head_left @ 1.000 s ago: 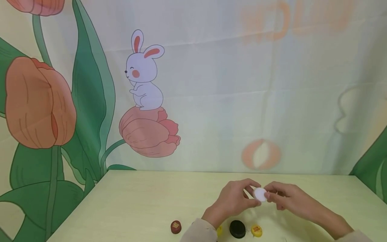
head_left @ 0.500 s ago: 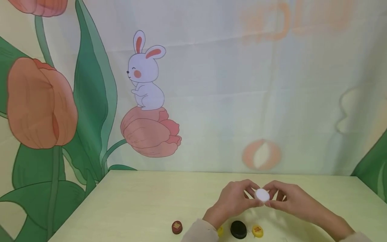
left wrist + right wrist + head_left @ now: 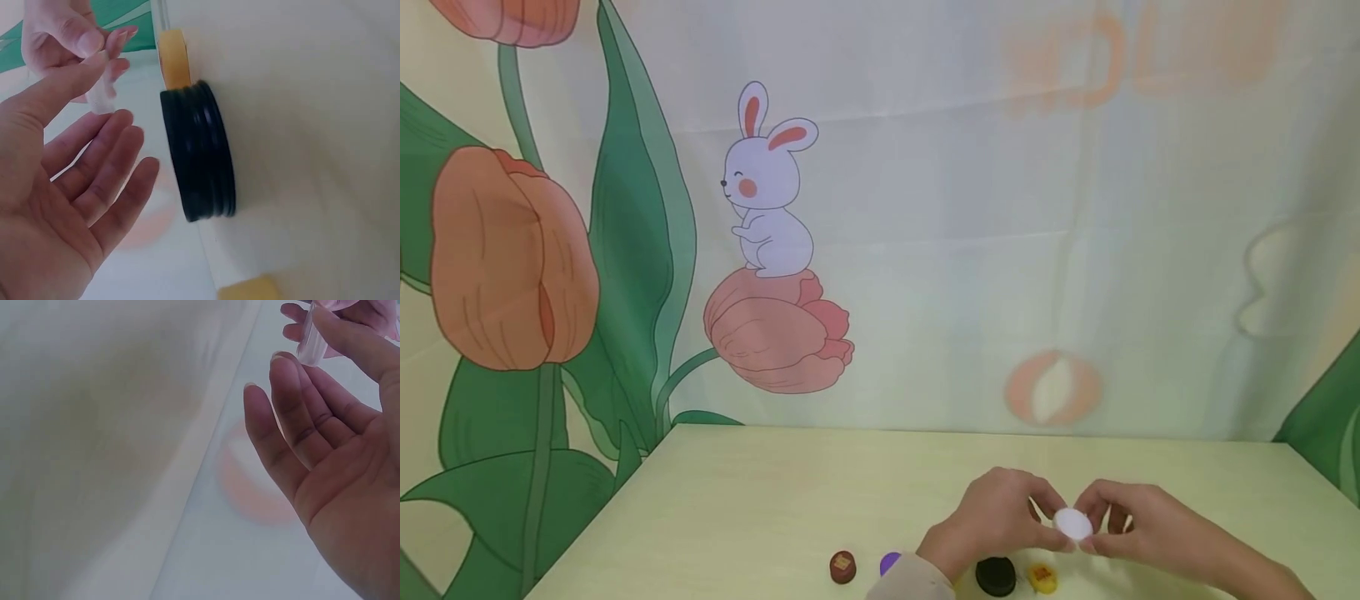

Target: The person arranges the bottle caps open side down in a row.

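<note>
A white bottle cap (image 3: 1072, 524) is held up over the table between both hands, its flat round face toward the head camera. My left hand (image 3: 1000, 514) pinches its left side between thumb and fingers. From the other side, my right hand (image 3: 1138, 521) pinches it the same way. Fine ribs show on the edge of the white cap (image 3: 100, 100) in the left wrist view. The other fingers of both hands are spread and only slightly bent. Just below the hands lies a black ridged lid (image 3: 996, 575), with a yellow cap (image 3: 1042, 577) to its right.
Farther left on the table (image 3: 760, 508) are a dark red cap (image 3: 842, 567) and a purple cap (image 3: 890, 563), partly covered by the left sleeve (image 3: 913, 581). A second yellow cap (image 3: 253, 289) appears low in the left wrist view. A printed cloth (image 3: 925, 250) hangs behind the table.
Both hands have come down and slightly right with the white bottle cap. The right fingers have shifted from its face to its edge. A purple cap now shows beside the left sleeve.
</note>
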Available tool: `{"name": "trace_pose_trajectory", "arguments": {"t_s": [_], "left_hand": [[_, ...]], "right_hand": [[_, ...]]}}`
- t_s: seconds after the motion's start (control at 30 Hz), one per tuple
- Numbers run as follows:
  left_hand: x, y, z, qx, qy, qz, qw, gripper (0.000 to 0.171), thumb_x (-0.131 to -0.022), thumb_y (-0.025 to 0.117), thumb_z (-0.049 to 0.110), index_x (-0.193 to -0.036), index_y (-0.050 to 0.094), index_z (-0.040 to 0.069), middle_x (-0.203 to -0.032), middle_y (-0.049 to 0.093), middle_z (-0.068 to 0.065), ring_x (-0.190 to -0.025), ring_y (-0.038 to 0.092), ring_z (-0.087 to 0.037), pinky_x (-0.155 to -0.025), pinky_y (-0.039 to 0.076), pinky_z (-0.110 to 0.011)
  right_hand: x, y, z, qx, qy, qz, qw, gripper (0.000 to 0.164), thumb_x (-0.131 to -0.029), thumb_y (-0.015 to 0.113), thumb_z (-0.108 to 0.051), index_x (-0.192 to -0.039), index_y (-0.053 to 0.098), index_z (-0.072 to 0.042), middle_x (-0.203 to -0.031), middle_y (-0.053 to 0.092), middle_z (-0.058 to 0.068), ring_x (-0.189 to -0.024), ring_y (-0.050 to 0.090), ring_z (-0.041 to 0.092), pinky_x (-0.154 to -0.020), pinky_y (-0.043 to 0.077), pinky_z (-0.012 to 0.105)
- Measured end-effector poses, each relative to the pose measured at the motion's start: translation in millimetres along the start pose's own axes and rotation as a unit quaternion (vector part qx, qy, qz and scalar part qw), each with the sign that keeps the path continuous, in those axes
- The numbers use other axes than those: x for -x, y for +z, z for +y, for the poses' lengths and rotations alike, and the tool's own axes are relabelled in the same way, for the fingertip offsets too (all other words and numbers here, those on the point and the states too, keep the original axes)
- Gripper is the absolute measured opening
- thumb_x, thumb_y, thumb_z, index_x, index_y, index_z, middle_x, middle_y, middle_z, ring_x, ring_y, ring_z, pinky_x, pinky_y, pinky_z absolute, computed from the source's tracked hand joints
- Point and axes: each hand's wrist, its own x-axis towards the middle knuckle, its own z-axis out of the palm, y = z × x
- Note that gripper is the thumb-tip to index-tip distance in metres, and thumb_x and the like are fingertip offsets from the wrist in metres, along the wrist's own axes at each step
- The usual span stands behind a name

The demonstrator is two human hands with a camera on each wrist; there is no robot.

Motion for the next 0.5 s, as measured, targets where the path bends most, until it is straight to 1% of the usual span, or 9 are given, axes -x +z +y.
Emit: {"name": "trace_pose_trajectory", "arguments": {"t_s": [0.13,0.23,0.33,0.4,0.5], "left_hand": [[-0.2,3.3,4.0,-0.044,0.011,-0.026,0.9986,0.022,-0.083,0.093,0.037,-0.102,0.084,0.031,-0.082,0.067,0.029,-0.076,0.055,0.013,-0.066,0.043,-0.011],[-0.2,5.6,6.1,-0.062,0.011,-0.046,0.9970,0.019,-0.084,0.092,0.037,-0.101,0.084,0.032,-0.081,0.066,0.029,-0.075,0.054,0.013,-0.066,0.042,-0.011],[-0.6,7.6,8.2,-0.075,0.009,-0.061,0.9953,0.017,-0.085,0.091,0.037,-0.100,0.084,0.034,-0.080,0.065,0.030,-0.075,0.053,0.013,-0.065,0.042,-0.010],[-0.8,8.6,10.0,-0.081,0.006,-0.069,0.9944,0.016,-0.085,0.091,0.037,-0.099,0.083,0.034,-0.078,0.065,0.031,-0.075,0.053,0.014,-0.064,0.041,-0.010],[-1.0,9.4,13.2,-0.085,-0.003,-0.080,0.9932,0.015,-0.086,0.090,0.038,-0.098,0.083,0.034,-0.077,0.064,0.031,-0.074,0.052,0.013,-0.064,0.041,-0.010]], "right_hand": [[3.4,-0.3,2.5,-0.010,0.030,-0.036,0.999,0.016,-0.099,0.078,-0.018,-0.111,0.068,-0.016,-0.091,0.066,-0.012,-0.075,0.059,0.007,-0.064,0.052,0.027],[5.4,-0.8,3.6,-0.022,0.068,-0.061,0.996,0.017,-0.098,0.079,-0.018,-0.111,0.068,-0.014,-0.092,0.066,-0.009,-0.077,0.059,0.007,-0.066,0.052,0.026],[7.4,-0.5,4.2,-0.040,0.093,-0.079,0.992,0.017,-0.098,0.078,-0.017,-0.111,0.067,-0.012,-0.093,0.066,-0.005,-0.078,0.060,0.010,-0.067,0.051,0.026],[8.7,0.4,4.7,-0.052,0.106,-0.086,0.989,0.016,-0.098,0.078,-0.017,-0.110,0.067,-0.012,-0.093,0.067,-0.002,-0.079,0.060,0.011,-0.068,0.051,0.026],[11.3,2.9,5.3,-0.056,0.104,-0.090,0.989,0.014,-0.099,0.076,-0.017,-0.109,0.068,-0.012,-0.094,0.068,-0.002,-0.081,0.061,0.011,-0.069,0.051,0.026]]}}
